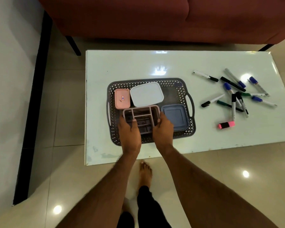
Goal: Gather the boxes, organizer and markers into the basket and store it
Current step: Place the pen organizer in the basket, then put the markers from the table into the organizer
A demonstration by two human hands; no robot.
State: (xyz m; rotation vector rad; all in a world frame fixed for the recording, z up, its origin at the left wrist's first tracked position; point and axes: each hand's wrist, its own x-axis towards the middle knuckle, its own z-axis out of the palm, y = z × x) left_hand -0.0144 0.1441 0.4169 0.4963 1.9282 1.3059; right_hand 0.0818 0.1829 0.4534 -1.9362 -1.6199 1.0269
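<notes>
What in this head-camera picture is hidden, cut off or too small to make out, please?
- Organizer: its near compartments, covered by the left hand and right hand.
- Pink box, white box, blue box: contents, hidden by shut lids.
- Pink box's sticker: print too small.
- Markers: labels too small; they overlap in the pile.
- Sofa: cut off by the top edge.

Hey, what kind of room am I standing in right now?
Most likely a home living room: a red sofa stands behind a low white coffee table on a glossy tiled floor, and the person is barefoot.
</notes>
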